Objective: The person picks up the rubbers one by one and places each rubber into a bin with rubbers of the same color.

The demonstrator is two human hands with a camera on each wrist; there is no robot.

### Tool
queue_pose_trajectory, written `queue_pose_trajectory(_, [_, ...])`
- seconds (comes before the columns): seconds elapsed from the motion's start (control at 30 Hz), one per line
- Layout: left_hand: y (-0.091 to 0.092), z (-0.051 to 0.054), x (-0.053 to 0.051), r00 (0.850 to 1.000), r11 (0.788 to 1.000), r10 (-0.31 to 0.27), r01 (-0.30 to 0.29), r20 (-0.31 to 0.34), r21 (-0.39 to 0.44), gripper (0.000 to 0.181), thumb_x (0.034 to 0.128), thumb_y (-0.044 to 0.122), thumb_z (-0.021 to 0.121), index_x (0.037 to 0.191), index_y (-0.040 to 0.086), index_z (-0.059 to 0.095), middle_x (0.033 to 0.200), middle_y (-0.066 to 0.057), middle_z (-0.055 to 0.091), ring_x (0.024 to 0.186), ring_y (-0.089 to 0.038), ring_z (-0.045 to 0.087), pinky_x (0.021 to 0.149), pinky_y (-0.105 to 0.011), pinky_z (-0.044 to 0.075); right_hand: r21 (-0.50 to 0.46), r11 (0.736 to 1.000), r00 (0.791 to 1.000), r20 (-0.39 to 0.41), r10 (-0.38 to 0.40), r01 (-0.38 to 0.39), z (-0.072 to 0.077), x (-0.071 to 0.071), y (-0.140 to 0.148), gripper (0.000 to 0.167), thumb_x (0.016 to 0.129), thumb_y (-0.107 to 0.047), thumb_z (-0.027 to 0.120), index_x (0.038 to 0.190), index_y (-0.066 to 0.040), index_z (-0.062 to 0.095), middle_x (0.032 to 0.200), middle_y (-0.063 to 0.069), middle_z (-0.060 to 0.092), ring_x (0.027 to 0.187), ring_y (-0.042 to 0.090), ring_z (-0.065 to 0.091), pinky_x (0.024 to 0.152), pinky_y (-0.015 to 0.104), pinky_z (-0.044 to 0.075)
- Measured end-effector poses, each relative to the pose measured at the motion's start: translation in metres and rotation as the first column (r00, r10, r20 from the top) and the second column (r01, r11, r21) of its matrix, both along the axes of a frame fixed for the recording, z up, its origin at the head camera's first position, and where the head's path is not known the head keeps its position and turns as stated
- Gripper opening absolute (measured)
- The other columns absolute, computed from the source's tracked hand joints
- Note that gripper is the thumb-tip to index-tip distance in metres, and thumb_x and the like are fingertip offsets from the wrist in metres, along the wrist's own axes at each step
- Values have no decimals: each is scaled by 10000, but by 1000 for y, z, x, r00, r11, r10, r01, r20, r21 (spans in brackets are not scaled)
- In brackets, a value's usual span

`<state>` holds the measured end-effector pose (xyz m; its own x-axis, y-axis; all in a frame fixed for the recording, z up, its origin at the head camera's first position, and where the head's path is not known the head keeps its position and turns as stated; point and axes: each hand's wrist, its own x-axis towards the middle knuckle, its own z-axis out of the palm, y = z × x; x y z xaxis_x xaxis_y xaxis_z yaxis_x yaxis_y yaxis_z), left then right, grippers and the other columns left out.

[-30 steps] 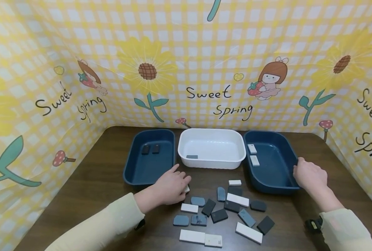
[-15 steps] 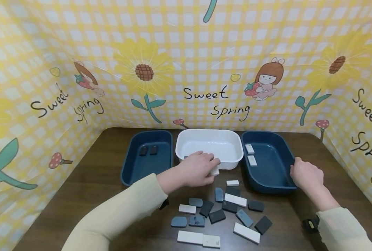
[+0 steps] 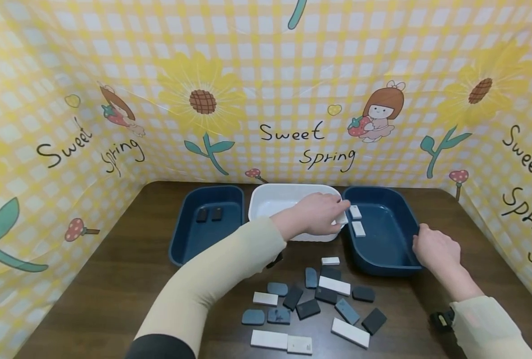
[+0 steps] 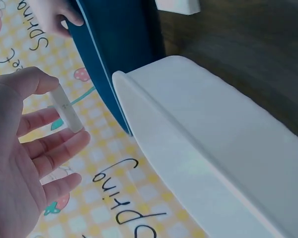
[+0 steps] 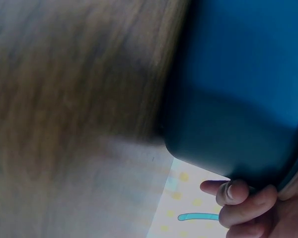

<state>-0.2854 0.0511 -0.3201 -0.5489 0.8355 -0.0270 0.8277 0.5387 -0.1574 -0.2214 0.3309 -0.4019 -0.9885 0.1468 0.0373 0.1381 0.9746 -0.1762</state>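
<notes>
My left hand point(image 3: 317, 214) is above the right end of the white bin point(image 3: 308, 238), close to the right blue bin point(image 3: 384, 268). Between thumb and fingers it pinches a small white rectangular block point(image 4: 67, 108), partly hidden in the head view. The other fingers are spread in the left wrist view. My right hand point(image 3: 437, 249) grips the outer right rim of the right blue bin, fingers curled under it in the right wrist view. Two white blocks, one upper point(image 3: 355, 212) and one lower point(image 3: 358, 229), lie along that bin's left side.
A left blue bin point(image 3: 207, 242) holds two dark blocks point(image 3: 209, 214). Nearer on the brown table point(image 3: 113, 279) lie several blocks: white point(image 3: 350, 333), dark point(image 3: 308, 309) and grey-blue point(image 3: 253, 316), some touching or overlapping. A patterned cloth point(image 3: 292, 75) surrounds the table's back and sides.
My left hand has moved rightward from beside the left blue bin, across the front of the white bin, carrying the white block. The right hand stays on the right bin's rim.
</notes>
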Motion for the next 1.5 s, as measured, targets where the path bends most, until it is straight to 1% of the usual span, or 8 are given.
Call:
queue_pose_trajectory(0.13, [24, 1, -12, 998, 1000, 7, -9, 56, 23, 448, 980, 338, 534, 1373, 130, 476, 1168, -22, 562, 933, -114, 537, 786, -263, 472, 1, 1000, 1000, -8, 7, -7, 1, -2, 1, 356, 959, -136, 521, 1109, 181, 460, 831, 343, 571, 656, 420, 561, 566, 536, 460])
queue_pose_trajectory(0.37, [62, -1, -28, 990, 998, 33, -40, 134, 55, 453, 1007, 334, 502, 1413, 150, 421, 1255, -7, 530, 1053, -97, 519, 893, -221, 435, 5, 1000, 1000, -10, 14, -14, 6, -8, 0, 353, 962, -139, 518, 1108, 177, 464, 811, 333, 575, 635, 408, 558, 557, 534, 459])
queue_pose_trajectory(0.53, [84, -8, -33, 984, 996, 62, -71, 166, 53, 437, 1013, 321, 499, 1413, 166, 416, 1292, -4, 527, 1081, -90, 516, 915, -215, 427, 6, 1000, 1000, 17, -3, 3, 6, -10, -2, 375, 968, -139, 521, 1142, 184, 445, 831, 336, 571, 638, 398, 554, 582, 540, 469])
queue_pose_trajectory(0.67, [99, -17, -34, 970, 992, 114, -124, 215, 35, 490, 1013, 321, 498, 1469, 198, 368, 1418, -1, 462, 1214, -85, 477, 988, -210, 389, 10, 1000, 1000, 18, -12, 12, 4, -10, -3, 384, 963, -138, 537, 1145, 187, 446, 834, 336, 570, 636, 393, 550, 593, 546, 476])
queue_pose_trajectory(0.9, [115, -32, -38, 924, 971, 217, -238, 314, 28, 499, 1024, 279, 476, 1503, 255, 339, 1506, 46, 370, 1349, -62, 350, 1060, -228, 314, 9, 1000, 1000, 7, -7, 7, 0, -6, 0, 396, 955, -131, 545, 1158, 193, 443, 846, 337, 574, 633, 381, 550, 590, 544, 485])
queue_pose_trajectory(1.1, [130, -46, -41, 925, 971, 224, -238, 306, 9, 446, 1032, 233, 469, 1472, 237, 398, 1442, 59, 449, 1300, -58, 407, 1035, -212, 334, 6, 1000, 1000, 15, -10, 10, -3, 2, 6, 390, 951, -137, 543, 1148, 185, 447, 871, 356, 579, 659, 413, 564, 583, 557, 477])
queue_pose_trajectory(1.33, [138, -51, -46, 891, 955, 278, -295, 360, -8, 384, 1034, 219, 469, 1417, 234, 465, 1369, 83, 520, 1210, -47, 485, 1000, -214, 371, 18, 1000, 1000, 15, -18, 18, -2, 3, 7, 383, 950, -142, 544, 1141, 176, 448, 860, 362, 580, 646, 422, 564, 563, 555, 466])
queue_pose_trajectory(1.5, [139, -55, -52, 895, 952, 297, -305, 333, -27, 362, 1025, 233, 492, 1386, 235, 489, 1330, 85, 544, 1168, -47, 514, 969, -202, 393, 18, 1000, 999, 29, -15, 14, 0, -2, 3, 396, 952, -143, 549, 1158, 178, 444, 871, 360, 583, 645, 405, 564, 568, 546, 468])
